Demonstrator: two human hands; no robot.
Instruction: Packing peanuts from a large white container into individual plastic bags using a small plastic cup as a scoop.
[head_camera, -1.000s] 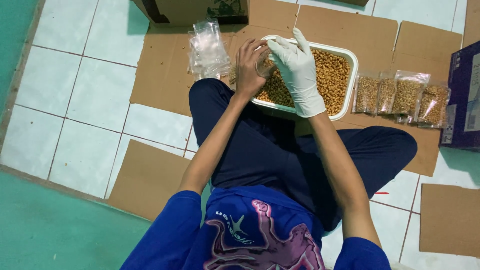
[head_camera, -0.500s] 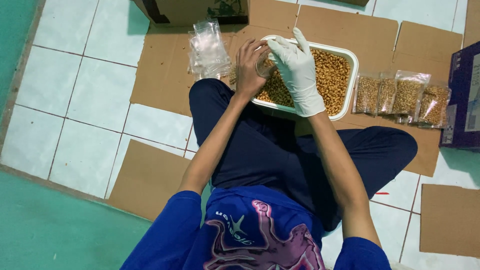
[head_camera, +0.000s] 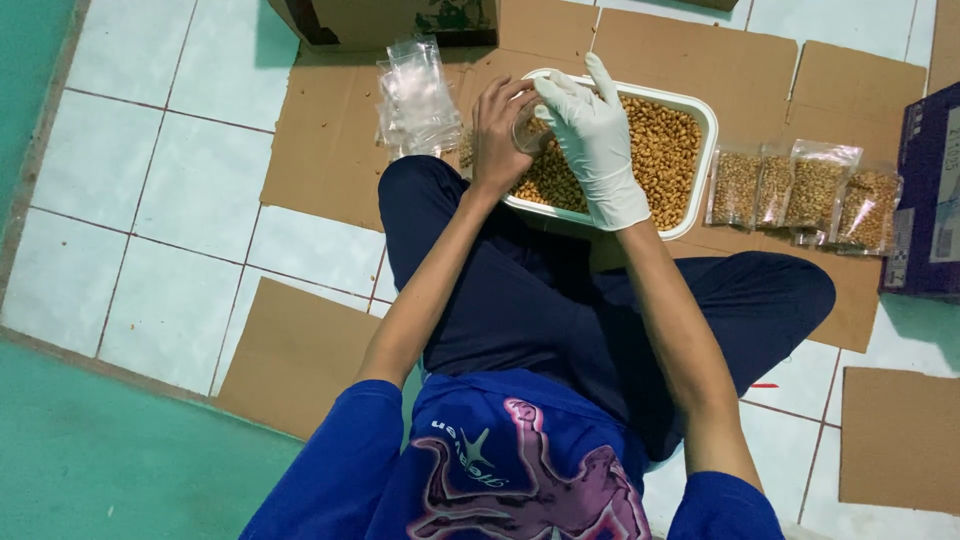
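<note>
A white rectangular plastic tray (head_camera: 700, 110) of golden-brown kernels sits on floor cardboard. Over its left end, the bare left hand (head_camera: 500, 130) grips a small clear plastic bag (head_camera: 527, 130); the white-gloved right hand (head_camera: 597, 140), directly right, pinches its rim.

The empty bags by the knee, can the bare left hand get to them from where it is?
Probably yes. The left hand holds a small bag over the tray, and the empty bags lie just beside it on cardboard with nothing between.
</note>
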